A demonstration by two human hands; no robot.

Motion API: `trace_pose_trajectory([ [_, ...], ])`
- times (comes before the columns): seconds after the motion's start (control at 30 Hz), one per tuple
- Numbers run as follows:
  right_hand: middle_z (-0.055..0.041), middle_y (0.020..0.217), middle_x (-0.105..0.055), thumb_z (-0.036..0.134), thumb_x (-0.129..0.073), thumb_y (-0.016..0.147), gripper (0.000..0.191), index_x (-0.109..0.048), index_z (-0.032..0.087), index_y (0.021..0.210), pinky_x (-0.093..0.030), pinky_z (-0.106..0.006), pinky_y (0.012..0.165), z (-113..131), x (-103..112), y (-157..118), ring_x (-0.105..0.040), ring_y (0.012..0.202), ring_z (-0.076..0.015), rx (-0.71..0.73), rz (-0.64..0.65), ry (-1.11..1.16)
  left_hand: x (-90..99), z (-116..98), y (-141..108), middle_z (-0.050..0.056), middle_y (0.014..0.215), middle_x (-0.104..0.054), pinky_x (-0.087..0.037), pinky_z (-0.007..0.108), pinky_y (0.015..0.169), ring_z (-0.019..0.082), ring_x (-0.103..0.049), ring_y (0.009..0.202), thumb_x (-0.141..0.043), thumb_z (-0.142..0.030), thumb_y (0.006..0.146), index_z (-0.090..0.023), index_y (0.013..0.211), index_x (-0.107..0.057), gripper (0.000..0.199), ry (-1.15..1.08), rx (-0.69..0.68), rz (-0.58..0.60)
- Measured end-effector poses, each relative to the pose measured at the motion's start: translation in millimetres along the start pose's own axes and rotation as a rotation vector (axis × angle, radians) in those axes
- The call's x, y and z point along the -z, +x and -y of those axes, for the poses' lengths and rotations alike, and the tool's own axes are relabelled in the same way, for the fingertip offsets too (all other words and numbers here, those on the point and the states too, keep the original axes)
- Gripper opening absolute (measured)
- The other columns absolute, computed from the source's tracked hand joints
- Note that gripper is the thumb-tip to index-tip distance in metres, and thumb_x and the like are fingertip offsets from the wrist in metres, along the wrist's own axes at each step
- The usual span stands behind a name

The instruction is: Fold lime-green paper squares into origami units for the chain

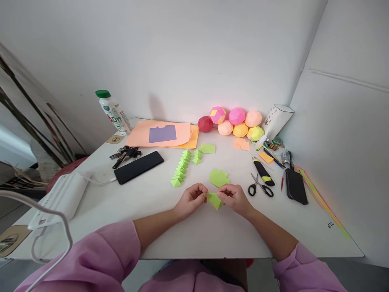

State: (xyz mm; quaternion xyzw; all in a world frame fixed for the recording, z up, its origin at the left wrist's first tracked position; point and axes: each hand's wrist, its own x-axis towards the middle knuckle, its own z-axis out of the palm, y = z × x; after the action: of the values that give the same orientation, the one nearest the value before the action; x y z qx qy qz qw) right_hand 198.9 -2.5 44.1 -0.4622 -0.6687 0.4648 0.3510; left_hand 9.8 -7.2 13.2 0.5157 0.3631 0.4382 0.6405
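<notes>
Between my two hands is a small folded piece of green paper (215, 201), its lower end coming to a point. My left hand (194, 199) pinches its left corner with thumb and forefinger. At the opposite corner my right hand (234, 198) pinches it the same way, partly covering that edge. Just beyond my hands lies a loose stack of green paper pieces (219, 177). Farther left, a column of folded green paper units (181, 168) runs away from me, with a shorter group of units (197, 156) beside it.
Scissors (259, 185) and a box cutter (263, 172) lie to the right, near a black phone-like case (296, 186). Paper balls (236, 116) sit against the wall. At left are a black slab (139, 167), keys (125, 154), a bottle (114, 113) and a white power strip (60, 198).
</notes>
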Motion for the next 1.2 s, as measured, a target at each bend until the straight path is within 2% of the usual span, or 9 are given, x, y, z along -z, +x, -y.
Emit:
trace_pose_trajectory([
  [0.07,0.0016,0.056,-0.051,0.025,-0.055,0.075,0.014,-0.058,0.015,0.065,-0.038,-0.021,0.047,-1,-1,0,-0.044,0.050,-0.0089,0.007,0.016,0.004,-0.8,1,0,0.000,0.069,-0.054,-0.041,0.025,0.061,0.010,-0.050,0.062,-0.060,-0.035,0.074,-0.016,0.078,-0.053,0.021,-0.002,0.008,0.033],
  [0.2,-0.0008,0.064,-0.057,0.023,-0.054,0.075,0.010,-0.060,0.016,0.071,-0.039,-0.022,0.051,-4,-8,0,-0.046,0.055,-0.0102,0.086,0.030,-0.065,-3.8,1,0,-0.003,0.058,-0.049,-0.035,0.023,0.053,0.009,-0.043,0.053,-0.060,-0.039,0.074,-0.016,0.072,-0.052,0.025,0.072,0.031,0.062],
  [0.4,-0.0017,0.061,-0.060,0.020,-0.051,0.073,0.012,-0.061,0.016,0.066,-0.039,-0.023,0.052,-1,-13,-1,-0.049,0.055,-0.0115,0.155,0.033,-0.167,-3.8,3,-1,-0.001,0.063,-0.050,-0.036,0.024,0.056,0.009,-0.043,0.057,-0.059,-0.035,0.075,-0.015,0.067,-0.051,0.022,0.138,-0.078,0.082],
  [0.53,-0.0003,0.057,-0.057,0.019,-0.053,0.070,0.011,-0.060,0.016,0.062,-0.040,-0.023,0.050,0,-2,2,-0.047,0.051,-0.0105,0.125,-0.003,-0.172,-0.1,5,-1,-0.001,0.063,-0.052,-0.037,0.024,0.058,0.010,-0.046,0.058,-0.056,-0.032,0.078,-0.016,0.070,-0.051,0.019,0.153,-0.092,0.058],
  [0.73,-0.0003,0.060,-0.058,0.020,-0.054,0.072,0.009,-0.058,0.016,0.065,-0.043,-0.023,0.052,-2,12,6,-0.052,0.055,-0.0112,0.055,-0.071,-0.079,3.5,8,2,-0.003,0.059,-0.053,-0.040,0.024,0.057,0.009,-0.049,0.055,-0.058,-0.037,0.077,-0.017,0.070,-0.048,0.024,0.068,-0.023,-0.025],
  [0.87,0.0011,0.060,-0.057,0.030,-0.057,0.076,0.017,-0.064,0.016,0.084,-0.046,-0.023,0.053,-3,7,4,-0.051,0.054,-0.0101,0.057,0.027,-0.046,1.6,9,2,-0.002,0.058,-0.056,-0.042,0.025,0.057,0.010,-0.053,0.054,-0.059,-0.040,0.076,-0.016,0.073,-0.050,0.026,0.059,0.031,0.002],
  [0.97,-0.0023,0.069,-0.064,0.035,-0.057,0.078,0.024,-0.069,0.016,0.086,-0.051,-0.024,0.053,-3,0,1,-0.057,0.057,-0.0119,0.013,0.114,0.016,0.1,8,2,-0.001,0.062,-0.059,-0.043,0.025,0.058,0.011,-0.057,0.058,-0.058,-0.041,0.078,-0.016,0.082,-0.053,0.026,0.050,0.022,-0.020],
  [1.07,-0.0039,0.075,-0.068,0.037,-0.059,0.076,0.027,-0.071,0.018,0.091,-0.052,-0.027,0.054,-4,-3,1,-0.060,0.060,-0.0141,-0.010,0.058,0.043,0.2,7,4,-0.002,0.065,-0.059,-0.044,0.025,0.059,0.013,-0.059,0.062,-0.060,-0.042,0.076,-0.017,0.093,-0.052,0.031,0.013,0.003,-0.060],
  [1.2,-0.0056,0.080,-0.069,0.038,-0.061,0.075,0.031,-0.070,0.017,0.095,-0.052,-0.028,0.058,-4,-2,2,-0.060,0.062,-0.0143,-0.035,0.024,0.056,2.0,10,7,-0.003,0.064,-0.056,-0.045,0.025,0.060,0.010,-0.054,0.059,-0.064,-0.043,0.072,-0.017,0.093,-0.052,0.035,-0.015,0.000,-0.095],
])
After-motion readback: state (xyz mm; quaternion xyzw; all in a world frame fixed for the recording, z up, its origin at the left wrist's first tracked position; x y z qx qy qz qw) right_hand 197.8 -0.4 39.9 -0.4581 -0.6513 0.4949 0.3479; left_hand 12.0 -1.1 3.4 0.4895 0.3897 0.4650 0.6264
